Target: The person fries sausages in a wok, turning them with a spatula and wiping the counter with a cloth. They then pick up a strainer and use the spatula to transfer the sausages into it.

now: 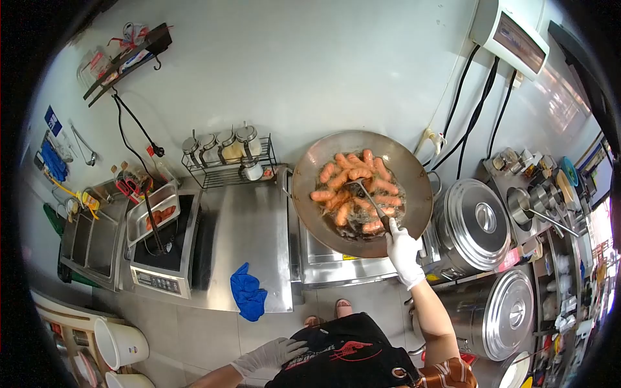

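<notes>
A wide metal wok (414, 194) stands over the stove, holding many plump sausages (385, 186) in bubbling oil. My right hand (405, 253), in a white glove, is closed around the dark handle of a long ladle (373, 202). The ladle's head lies among the sausages, partly hidden by them. Low in the view, my left hand (275, 354) wears a thin pale glove. Its fingers are stretched out against the black apron (336, 352), with nothing held. A crumpled blue cloth (248, 292) hangs over the counter's front edge.
Left of the wok runs a steel counter (249, 223) with a rack of seasoning jars (226, 155). An induction cooker (162, 278) bears a metal tray (143, 226) with a few sausages. Large lidded pots (475, 226) crowd the right side. White buckets (119, 343) stand at lower left.
</notes>
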`<state>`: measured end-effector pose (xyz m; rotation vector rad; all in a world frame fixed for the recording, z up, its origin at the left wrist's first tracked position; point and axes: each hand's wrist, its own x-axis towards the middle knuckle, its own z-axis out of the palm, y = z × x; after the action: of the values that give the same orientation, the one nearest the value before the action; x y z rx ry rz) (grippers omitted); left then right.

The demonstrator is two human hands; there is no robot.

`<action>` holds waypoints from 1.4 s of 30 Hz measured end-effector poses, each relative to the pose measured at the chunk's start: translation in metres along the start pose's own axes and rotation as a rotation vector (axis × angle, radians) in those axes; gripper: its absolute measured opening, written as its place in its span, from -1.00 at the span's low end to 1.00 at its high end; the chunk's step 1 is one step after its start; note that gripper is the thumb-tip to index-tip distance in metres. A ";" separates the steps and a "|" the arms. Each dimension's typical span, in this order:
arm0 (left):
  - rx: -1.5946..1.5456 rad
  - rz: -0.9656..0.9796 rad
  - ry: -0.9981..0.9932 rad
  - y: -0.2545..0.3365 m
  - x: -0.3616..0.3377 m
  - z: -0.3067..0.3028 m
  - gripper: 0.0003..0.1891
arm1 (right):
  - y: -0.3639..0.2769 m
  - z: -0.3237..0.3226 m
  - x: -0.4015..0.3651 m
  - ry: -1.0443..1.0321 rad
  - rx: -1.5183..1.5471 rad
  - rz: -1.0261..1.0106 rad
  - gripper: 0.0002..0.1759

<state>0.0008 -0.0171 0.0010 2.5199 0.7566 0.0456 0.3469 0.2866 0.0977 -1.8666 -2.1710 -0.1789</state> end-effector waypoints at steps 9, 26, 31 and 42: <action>0.006 0.018 -0.005 0.002 0.002 -0.003 -0.06 | 0.034 -0.022 -0.021 -0.051 -0.145 0.028 -0.48; -0.020 0.054 -0.112 -0.013 0.006 0.007 0.11 | 0.043 -0.119 -0.099 -0.045 0.243 0.216 -0.44; -0.011 0.058 -0.109 -0.016 0.005 0.009 0.14 | 0.050 -0.163 -0.109 -0.043 0.268 0.243 -0.47; -0.051 0.058 -0.138 -0.016 0.010 -0.013 0.17 | 0.036 -0.186 -0.125 -0.176 0.274 0.222 -0.48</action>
<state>-0.0009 0.0056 0.0038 2.4670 0.6195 -0.0877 0.4214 0.1243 0.2367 -2.0021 -1.9532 0.3216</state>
